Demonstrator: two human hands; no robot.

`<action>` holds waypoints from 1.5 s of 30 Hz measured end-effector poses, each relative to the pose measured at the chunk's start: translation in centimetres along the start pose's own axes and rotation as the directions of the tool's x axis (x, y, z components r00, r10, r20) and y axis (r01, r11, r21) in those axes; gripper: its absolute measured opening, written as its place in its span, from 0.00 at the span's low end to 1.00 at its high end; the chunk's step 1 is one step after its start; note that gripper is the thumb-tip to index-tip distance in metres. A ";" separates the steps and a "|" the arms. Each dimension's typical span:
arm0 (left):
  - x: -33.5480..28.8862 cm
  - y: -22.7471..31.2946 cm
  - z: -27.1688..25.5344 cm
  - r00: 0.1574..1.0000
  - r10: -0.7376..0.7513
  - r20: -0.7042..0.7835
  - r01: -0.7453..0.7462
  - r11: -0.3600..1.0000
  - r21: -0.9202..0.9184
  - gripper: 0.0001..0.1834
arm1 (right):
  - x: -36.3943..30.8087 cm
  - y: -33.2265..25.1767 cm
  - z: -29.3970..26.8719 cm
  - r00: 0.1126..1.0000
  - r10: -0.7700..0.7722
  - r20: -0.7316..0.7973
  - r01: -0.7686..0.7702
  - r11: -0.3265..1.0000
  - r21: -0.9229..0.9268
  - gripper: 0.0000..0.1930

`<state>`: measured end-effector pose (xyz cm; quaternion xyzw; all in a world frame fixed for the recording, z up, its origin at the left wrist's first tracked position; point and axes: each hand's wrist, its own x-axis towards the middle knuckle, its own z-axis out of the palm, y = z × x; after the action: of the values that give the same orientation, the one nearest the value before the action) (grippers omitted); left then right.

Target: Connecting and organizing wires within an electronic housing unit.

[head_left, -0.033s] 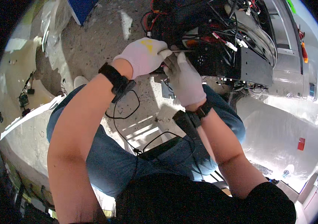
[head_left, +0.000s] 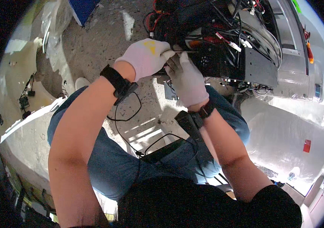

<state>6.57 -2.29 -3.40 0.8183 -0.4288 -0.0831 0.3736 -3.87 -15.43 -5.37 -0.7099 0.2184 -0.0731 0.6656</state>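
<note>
In the head view, your left hand [head_left: 145, 57] has its fingers curled nearly closed by a thin rod [head_left: 188, 51], whose far end reaches over an open black housing [head_left: 260, 71]. Your right hand [head_left: 189, 84] keeps its fingers partly extended beneath it; I cannot tell whether either hand grips it. A sideways push could make the rod slip and snag nearby wiring. The housing holds tangled cables [head_left: 238, 22], with a white connector [head_left: 235, 46] among them.
</note>
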 end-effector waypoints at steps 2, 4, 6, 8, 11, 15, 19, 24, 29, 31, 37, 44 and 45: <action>0.1 0.5 -0.1 0.999 -0.028 0.020 0.027 0.997 0.076 0.14 | 0.5 0.9 0.0 0.988 -0.135 -0.074 0.132 0.990 -0.053 0.21; 0.2 1.1 -0.4 0.998 -0.059 0.029 0.054 0.985 0.165 0.12 | 0.7 1.2 -0.9 0.999 -0.021 0.037 0.027 0.986 -0.162 0.16; 0.2 1.8 -0.4 1.000 0.000 -0.028 0.011 0.922 0.388 0.08 | 0.9 1.2 -1.2 0.992 0.088 0.086 -0.091 0.995 0.035 0.16; -0.3 2.6 0.0 0.994 0.008 -0.112 0.047 0.880 0.472 0.10 | 1.3 1.0 -1.3 0.992 0.057 0.109 -0.067 0.994 0.091 0.16; -1.9 2.8 0.8 0.984 0.016 -0.178 0.086 0.832 0.548 0.18 | 1.4 0.9 -1.1 0.995 0.030 0.100 -0.048 0.982 0.181 0.16; -2.7 1.7 1.8 0.957 0.161 -0.241 0.014 0.805 0.593 0.23 | 1.2 1.5 -1.3 0.991 0.123 0.059 -0.135 0.955 0.266 0.16; -1.8 0.9 2.5 0.945 0.239 -0.222 -0.068 0.809 0.583 0.22 | 1.8 2.2 -1.9 0.984 0.162 0.078 -0.180 0.902 0.392 0.15; 0.0 0.2 2.4 0.973 0.164 -0.161 -0.070 0.878 0.473 0.15 | 1.8 2.2 -2.4 0.978 0.205 0.048 -0.207 0.895 0.395 0.13; 0.7 -0.3 1.8 0.990 0.118 -0.082 -0.081 0.932 0.353 0.15 | 1.5 2.0 -2.0 0.972 0.229 0.047 -0.230 0.894 0.384 0.13; 0.9 -0.2 1.3 0.994 0.104 -0.020 -0.094 0.952 0.292 0.17 | 1.3 2.0 -1.7 0.999 -0.017 -0.030 0.008 0.957 -0.289 0.20; 2.1 0.2 -0.7 0.976 0.002 0.216 -0.041 0.983 0.180 0.19 | 1.4 1.1 -1.4 0.991 0.133 -0.029 -0.135 0.987 -0.091 0.22; 3.0 -0.7 -0.4 0.961 0.018 0.274 -0.036 0.998 0.059 0.19 | 1.1 0.7 -1.4 0.960 0.270 -0.071 -0.250 0.945 0.210 0.23; 3.1 -0.8 -0.4 0.960 0.032 0.278 -0.028 0.999 -0.016 0.19 | 1.1 0.8 -1.4 0.983 0.172 -0.069 -0.177 0.982 -0.063 0.23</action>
<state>9.12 -4.15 -3.08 0.7896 -0.4889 -0.1943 0.3157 -3.61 -17.16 -6.21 -0.7077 0.3033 -0.0295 0.6374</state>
